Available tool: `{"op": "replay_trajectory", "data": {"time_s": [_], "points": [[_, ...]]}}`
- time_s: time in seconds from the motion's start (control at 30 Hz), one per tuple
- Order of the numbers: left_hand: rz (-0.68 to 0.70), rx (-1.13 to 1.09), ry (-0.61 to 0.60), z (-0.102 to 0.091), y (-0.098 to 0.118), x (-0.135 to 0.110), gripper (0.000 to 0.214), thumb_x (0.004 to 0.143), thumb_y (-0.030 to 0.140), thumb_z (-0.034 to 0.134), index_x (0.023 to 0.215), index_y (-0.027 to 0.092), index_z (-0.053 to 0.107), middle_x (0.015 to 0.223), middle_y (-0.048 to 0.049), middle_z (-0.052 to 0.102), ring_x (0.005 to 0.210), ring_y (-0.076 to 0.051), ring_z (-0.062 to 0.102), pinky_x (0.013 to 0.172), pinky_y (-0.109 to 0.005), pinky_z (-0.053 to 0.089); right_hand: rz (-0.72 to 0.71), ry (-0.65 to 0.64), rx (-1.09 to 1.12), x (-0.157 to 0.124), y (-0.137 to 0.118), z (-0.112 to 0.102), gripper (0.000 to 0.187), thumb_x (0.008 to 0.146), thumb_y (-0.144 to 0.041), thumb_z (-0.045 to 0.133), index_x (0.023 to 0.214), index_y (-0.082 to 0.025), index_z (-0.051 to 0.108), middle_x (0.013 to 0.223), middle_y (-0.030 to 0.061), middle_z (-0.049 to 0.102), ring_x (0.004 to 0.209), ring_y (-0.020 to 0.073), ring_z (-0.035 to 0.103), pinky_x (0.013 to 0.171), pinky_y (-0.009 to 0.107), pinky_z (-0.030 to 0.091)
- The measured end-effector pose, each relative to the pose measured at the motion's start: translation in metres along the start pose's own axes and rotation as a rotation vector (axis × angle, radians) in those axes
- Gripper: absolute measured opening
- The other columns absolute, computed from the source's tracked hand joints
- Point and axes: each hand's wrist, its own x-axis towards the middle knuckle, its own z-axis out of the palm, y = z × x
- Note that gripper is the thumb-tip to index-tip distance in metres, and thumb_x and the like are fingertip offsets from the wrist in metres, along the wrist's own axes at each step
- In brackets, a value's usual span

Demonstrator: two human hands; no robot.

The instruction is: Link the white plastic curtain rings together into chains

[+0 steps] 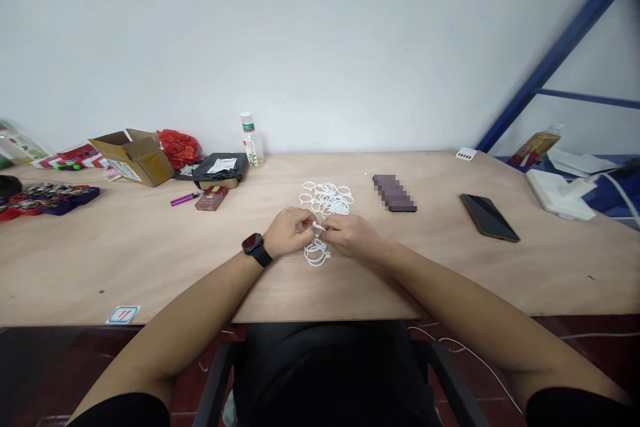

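My left hand (291, 231), with a black watch on its wrist, is closed at the fingertips on a white plastic ring (319, 226). From the other side my right hand (347, 235) pinches the same ring, its fingers bent and partly hidden. Just below the hands lie several linked or overlapping white rings (316, 255) on the table; I cannot tell whether they join the held one. Beyond my fingers spreads a loose pile of white rings (330, 199), each with a small tab.
On the wooden table (200, 280) a phone (489, 217) and a dark pixelated slab (394, 193) lie right. To the left are a red cigarette box (211, 198), purple lighter (185, 199), black package (220, 168), bottle (253, 140) and open carton (137, 157). A white power adapter (560, 193) sits far right.
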Motion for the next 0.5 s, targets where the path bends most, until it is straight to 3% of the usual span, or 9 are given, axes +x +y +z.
{"op": "replay_trajectory", "data": {"time_s": [0.17, 0.5], "points": [[0.002, -0.007, -0.054, -0.0017, 0.0024, 0.0004, 0.01, 0.072, 0.018, 0.051, 0.074, 0.017, 0.061, 0.069, -0.0011, 0.063, 0.065, -0.014, 0.056, 0.068, -0.026, 0.043, -0.003, 0.006, 0.059, 0.0003, -0.0011, 0.0004, 0.024, 0.095, -0.018, 0.046, 0.095, -0.024, 0.069, 0.087, 0.0049, 0.066, 0.074, 0.0138, 0.056, 0.064, 0.025, 0.039], [0.058, 0.006, 0.001, 0.0017, -0.0009, 0.0018, 0.014, 0.071, 0.011, 0.047, 0.069, 0.016, 0.06, 0.067, -0.001, 0.063, 0.065, -0.014, 0.056, 0.072, -0.028, 0.043, -0.014, 0.001, 0.041, -0.0008, 0.0003, 0.0073, 0.029, 0.095, -0.018, 0.044, 0.085, -0.023, 0.071, 0.073, 0.0035, 0.062, 0.067, 0.0139, 0.054, 0.06, 0.025, 0.037]]}}
